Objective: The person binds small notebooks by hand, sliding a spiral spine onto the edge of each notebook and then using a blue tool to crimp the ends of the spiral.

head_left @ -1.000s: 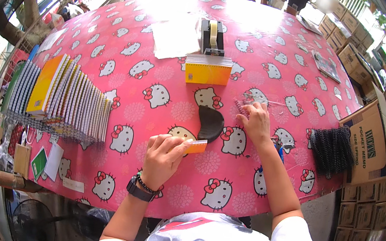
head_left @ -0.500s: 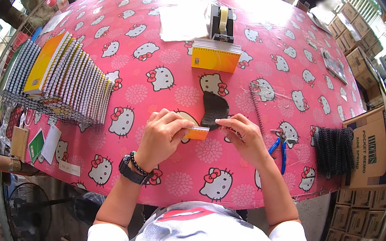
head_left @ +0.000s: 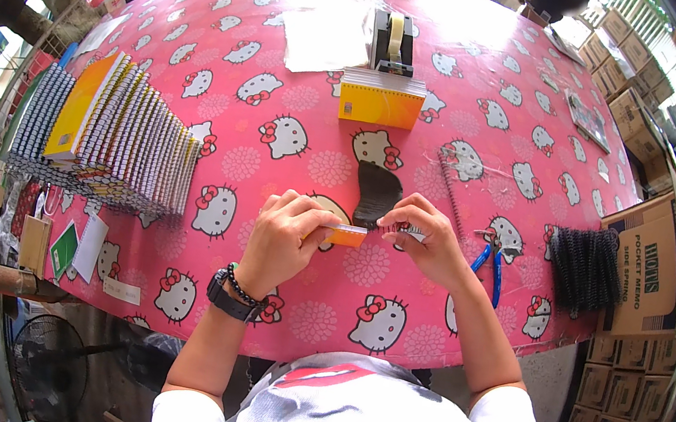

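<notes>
My left hand is closed on a small memo pad with a yellow-orange cover, much of which the fingers hide. At the pad's right end, my right hand pinches a short dark spiral wire; whether the wire is threaded into the pad I cannot tell. Just beyond both hands lies a curved black strip-like piece. Blue-handled pliers rest right of my right hand.
Stacked spiral notebooks stand at left. Ahead are a pile of yellow pads and a tape dispenser. Black spiral wires sit at right by a cardboard box. One long coil lies on the pink tablecloth.
My right hand has tilted and its fingers have curled in, so the dark spiral wire shows between them beside the pad. My left hand keeps its hold in nearly the same place.
</notes>
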Tool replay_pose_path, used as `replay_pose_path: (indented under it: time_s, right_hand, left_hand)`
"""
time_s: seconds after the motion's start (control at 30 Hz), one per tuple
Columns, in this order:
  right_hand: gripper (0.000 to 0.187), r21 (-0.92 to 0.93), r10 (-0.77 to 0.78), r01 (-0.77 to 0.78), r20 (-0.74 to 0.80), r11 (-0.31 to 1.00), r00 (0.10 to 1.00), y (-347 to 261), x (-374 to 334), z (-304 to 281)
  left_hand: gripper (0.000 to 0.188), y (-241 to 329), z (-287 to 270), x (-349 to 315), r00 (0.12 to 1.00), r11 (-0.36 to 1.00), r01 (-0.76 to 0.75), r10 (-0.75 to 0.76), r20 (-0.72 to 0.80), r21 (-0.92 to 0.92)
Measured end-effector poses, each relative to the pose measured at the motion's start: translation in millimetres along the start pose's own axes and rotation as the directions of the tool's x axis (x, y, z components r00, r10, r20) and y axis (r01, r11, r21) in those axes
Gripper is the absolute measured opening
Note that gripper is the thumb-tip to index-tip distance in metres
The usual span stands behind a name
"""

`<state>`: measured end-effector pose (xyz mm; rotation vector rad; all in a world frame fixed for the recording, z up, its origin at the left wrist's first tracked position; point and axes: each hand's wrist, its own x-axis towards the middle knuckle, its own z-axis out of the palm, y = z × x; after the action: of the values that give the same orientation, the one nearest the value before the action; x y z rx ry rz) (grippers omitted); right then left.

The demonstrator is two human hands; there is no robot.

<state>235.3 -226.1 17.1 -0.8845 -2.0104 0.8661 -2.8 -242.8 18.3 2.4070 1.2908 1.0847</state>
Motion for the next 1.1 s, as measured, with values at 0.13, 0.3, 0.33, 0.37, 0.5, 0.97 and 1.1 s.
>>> replay_pose_path:
  time_s: [0.13, 0.3, 0.33, 0.37, 0.5, 0.97, 1.1]
  right_hand:
    - [0.023, 0.035, 0.054, -0.055, 0.03, 0.998, 0.998, 0, 2, 0]
    - [0.027, 0.014, -0.002, 0.001, 0.054, 1.0, 0.999, 2, 2, -5]
    - [0.027, 0.013, -0.019, 0.019, 0.052, 1.0, 0.998, 2, 1, -5]
    - [0.026, 0.011, -0.036, 0.036, 0.05, 0.999, 0.998, 2, 1, -5]
    - [0.028, -0.012, -0.015, 0.016, 0.11, 1.0, 0.994, 7, 1, -7]
    - [0.039, -0.001, 0.005, -0.005, 0.163, 1.0, 0.987, 5, 0, -10]
    - [0.03, -0.09, -0.05, 0.069, 0.197, 0.994, 0.979, -3, 1, -11]
  left_hand:
    - [0.017, 0, -1, -1, 1.0, 1.0, -0.001, 0.001, 0.004, 0.0]
    - [0.018, 0, -1, -2, 1.0, 1.0, 0.003, -0.003, 0.004, -0.002]
    - [0.017, 0, -1, -1, 1.0, 1.0, 0.0, 0.0, 0.005, 0.0]
    - [0.017, -1, -1, 0, 1.0, 1.0, -0.002, 0.002, 0.005, 0.002]
    - [0.017, -1, 0, 0, 1.0, 1.0, -0.009, 0.009, 0.002, 0.005]
    - [0.017, 1, -1, -2, 1.0, 1.0, -0.004, 0.004, 0.0, 0.006]
    - [0.018, 5, 1, -5, 0.998, 0.998, -0.044, 0.046, -0.031, 0.046]
